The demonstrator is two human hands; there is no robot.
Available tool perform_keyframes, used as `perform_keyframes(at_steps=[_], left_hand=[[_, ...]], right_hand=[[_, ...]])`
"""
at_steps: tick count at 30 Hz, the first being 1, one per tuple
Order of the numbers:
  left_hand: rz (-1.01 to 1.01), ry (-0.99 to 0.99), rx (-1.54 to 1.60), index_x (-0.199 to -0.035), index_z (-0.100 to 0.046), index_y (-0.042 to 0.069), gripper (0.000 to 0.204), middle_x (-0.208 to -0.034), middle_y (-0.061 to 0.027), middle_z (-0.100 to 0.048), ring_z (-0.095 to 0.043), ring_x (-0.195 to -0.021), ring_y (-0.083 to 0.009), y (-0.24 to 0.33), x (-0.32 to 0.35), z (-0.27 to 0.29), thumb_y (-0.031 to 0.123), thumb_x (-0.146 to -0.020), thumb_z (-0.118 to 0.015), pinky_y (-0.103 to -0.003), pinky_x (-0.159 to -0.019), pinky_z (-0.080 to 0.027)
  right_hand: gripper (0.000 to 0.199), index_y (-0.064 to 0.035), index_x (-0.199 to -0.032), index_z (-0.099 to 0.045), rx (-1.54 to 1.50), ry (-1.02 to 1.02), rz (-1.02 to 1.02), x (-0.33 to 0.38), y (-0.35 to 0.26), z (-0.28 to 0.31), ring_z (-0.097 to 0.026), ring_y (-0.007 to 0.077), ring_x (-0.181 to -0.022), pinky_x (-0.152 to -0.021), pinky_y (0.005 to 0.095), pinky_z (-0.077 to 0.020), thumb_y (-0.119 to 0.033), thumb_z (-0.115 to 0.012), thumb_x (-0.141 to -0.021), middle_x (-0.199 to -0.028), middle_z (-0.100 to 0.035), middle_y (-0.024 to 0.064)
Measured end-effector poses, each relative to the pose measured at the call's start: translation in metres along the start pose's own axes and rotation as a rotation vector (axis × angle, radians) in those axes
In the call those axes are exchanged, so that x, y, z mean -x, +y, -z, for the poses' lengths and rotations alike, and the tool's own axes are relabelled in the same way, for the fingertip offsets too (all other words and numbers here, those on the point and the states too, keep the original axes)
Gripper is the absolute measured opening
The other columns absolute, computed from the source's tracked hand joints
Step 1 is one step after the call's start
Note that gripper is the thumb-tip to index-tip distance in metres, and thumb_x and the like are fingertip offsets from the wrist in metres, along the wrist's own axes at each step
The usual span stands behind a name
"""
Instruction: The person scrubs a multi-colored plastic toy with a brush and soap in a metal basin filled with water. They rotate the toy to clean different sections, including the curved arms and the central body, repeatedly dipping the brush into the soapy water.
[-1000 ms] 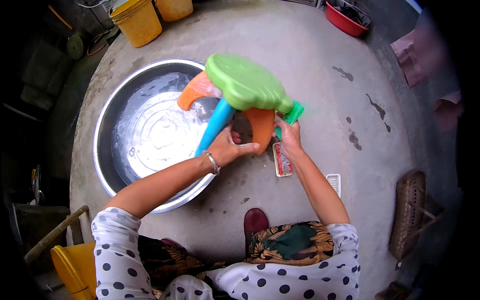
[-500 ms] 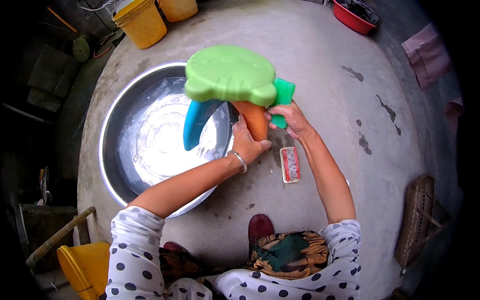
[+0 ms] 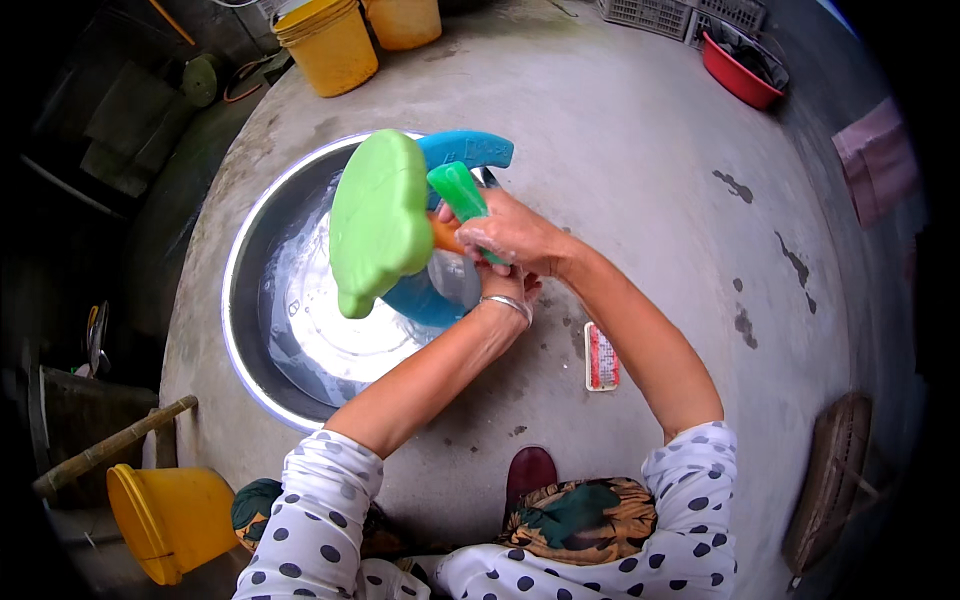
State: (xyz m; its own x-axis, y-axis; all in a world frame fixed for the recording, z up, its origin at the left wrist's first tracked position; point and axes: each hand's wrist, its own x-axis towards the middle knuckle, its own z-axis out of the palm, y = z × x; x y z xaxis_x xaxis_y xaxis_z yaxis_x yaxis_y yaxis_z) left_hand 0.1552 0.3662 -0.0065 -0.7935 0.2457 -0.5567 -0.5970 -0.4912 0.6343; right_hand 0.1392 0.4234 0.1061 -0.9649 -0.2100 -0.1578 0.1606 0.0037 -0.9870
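Observation:
A small plastic stool with a light green seat and blue and orange legs is tilted on its side above a wide metal basin of water. My left hand, with a bangle at the wrist, is closed round the end of the orange leg, partly hidden under my right hand. In my right hand is a green sponge, held against the orange leg. Wet suds show on the right fingers. The seat faces left, and the blue legs stick out behind and below.
A scrubbing brush with red and white bristles lies on the concrete right of the basin. Yellow buckets stand at the far left, another yellow bucket lies near left. A red tub sits far right, near grey crates.
The stool has turned so its seat faces left instead of up. My right hand has moved left with the sponge, over the orange leg and my left hand. The view has shifted slightly.

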Motion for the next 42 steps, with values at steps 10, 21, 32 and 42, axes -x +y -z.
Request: perform_keyframes(at_steps=[10, 21, 32, 42], left_hand=[[0.0, -0.052, 0.087, -0.09, -0.047, 0.001, 0.02, -0.079, -0.0113, -0.054, -0.059, -0.08, -0.0253, 0.123, 0.045, 0.1, 0.003, -0.073, -0.059, -0.041, -0.082, -0.053], [0.159, -0.172, 0.01, -0.105, -0.044, -0.002, 0.029, -0.086, -0.0127, -0.054, -0.055, -0.07, -0.0195, 0.2, 0.093, 0.26, 0.008, -0.081, -0.057, -0.034, -0.066, -0.05], [0.385, -0.402, 0.317, -0.098, -0.048, 0.002, 0.028, -0.083, -0.0042, -0.05, -0.049, -0.069, -0.0124, 0.193, 0.134, 0.332, 0.017, -0.081, -0.063, -0.029, -0.067, -0.043], [0.384, -0.405, 0.336, -0.105, -0.047, 0.005, 0.031, -0.079, -0.002, -0.05, -0.048, -0.065, -0.0086, 0.195, 0.14, 0.341, 0.016, -0.08, -0.063, -0.025, -0.063, -0.042]], right_hand=[[0.039, 0.0027, -0.119, -0.048, -0.126, 0.331, 0.237, 0.01, -0.016, 0.004, -0.06, 0.0124, -0.076, -0.066, 0.0293, -0.0534, -0.024, -0.056, -0.092, -0.094, -0.064, 0.0115], [0.069, -0.0074, -0.126, -0.044, 0.12, 0.201, 0.109, -0.061, 0.0, -0.061, -0.057, 0.0182, -0.089, -0.084, 0.0305, -0.0461, -0.065, -0.042, -0.089, -0.095, -0.059, 0.0094], [0.05, -0.0138, -0.147, -0.024, -0.007, 0.09, 0.356, -0.106, 0.026, -0.188, -0.041, 0.0319, -0.119, -0.106, 0.0393, -0.0287, -0.035, -0.031, -0.102, -0.129, -0.038, 0.0227], [0.056, -0.0002, -0.144, -0.023, 0.215, 0.013, 0.493, -0.096, -0.012, -0.208, -0.032, 0.0358, -0.133, -0.11, 0.0378, -0.026, -0.035, -0.032, -0.101, -0.143, -0.029, 0.0239]])
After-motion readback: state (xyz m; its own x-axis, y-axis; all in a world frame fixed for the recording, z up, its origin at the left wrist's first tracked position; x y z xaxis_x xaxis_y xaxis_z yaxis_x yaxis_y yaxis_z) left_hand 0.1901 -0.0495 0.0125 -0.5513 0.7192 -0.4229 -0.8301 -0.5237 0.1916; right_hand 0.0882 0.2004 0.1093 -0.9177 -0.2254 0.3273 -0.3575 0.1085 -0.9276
